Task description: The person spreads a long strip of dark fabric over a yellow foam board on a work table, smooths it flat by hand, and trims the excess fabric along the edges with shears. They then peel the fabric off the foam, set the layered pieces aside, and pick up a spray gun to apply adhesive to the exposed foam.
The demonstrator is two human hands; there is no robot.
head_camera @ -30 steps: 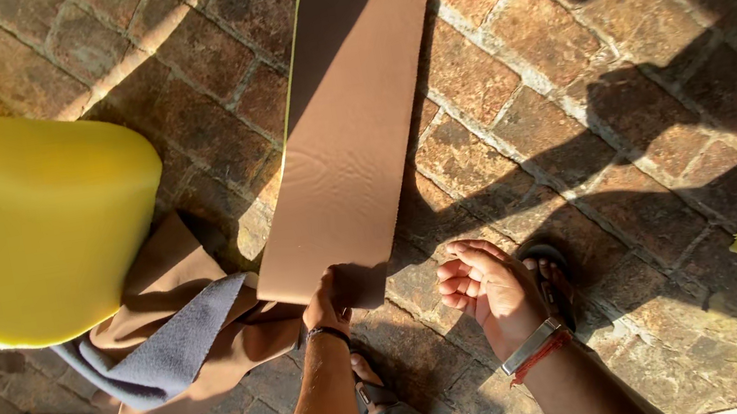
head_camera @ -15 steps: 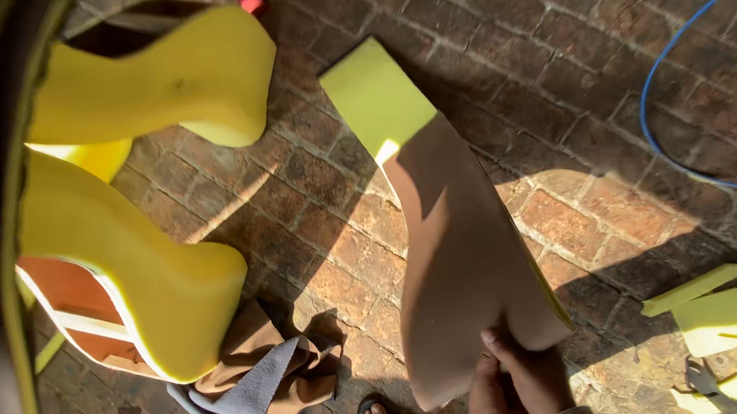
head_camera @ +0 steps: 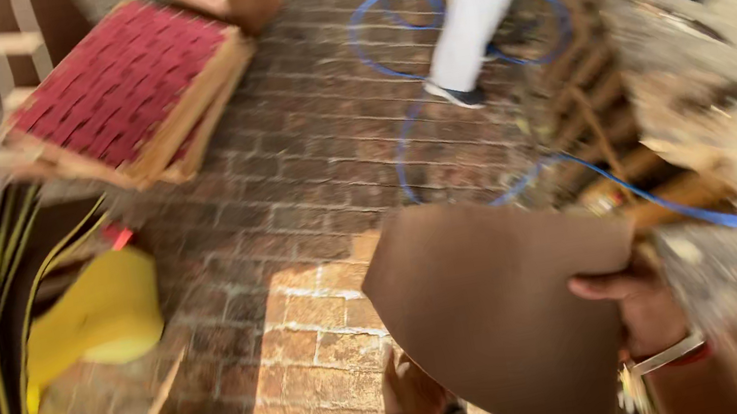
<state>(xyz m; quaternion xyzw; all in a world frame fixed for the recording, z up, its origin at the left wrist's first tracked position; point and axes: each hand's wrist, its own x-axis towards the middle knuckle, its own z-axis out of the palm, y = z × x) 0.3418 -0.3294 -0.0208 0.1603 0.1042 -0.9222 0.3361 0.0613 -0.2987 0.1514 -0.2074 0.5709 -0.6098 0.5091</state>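
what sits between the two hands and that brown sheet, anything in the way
Nothing visible does. The right hand grips the brown sheet at its right edge, and the left hand touches its lower left edge directly.

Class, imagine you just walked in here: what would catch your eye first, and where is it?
First, the big brown sheet low in the middle, held by the right hand at its right edge and the left hand beneath. Next, yellow foam pieces lower left, and a red-webbed wooden frame upper left on the brick floor.

Both hands [head_camera: 644, 305] gripping brown sheet [head_camera: 496, 310], brick floor [head_camera: 289, 210]
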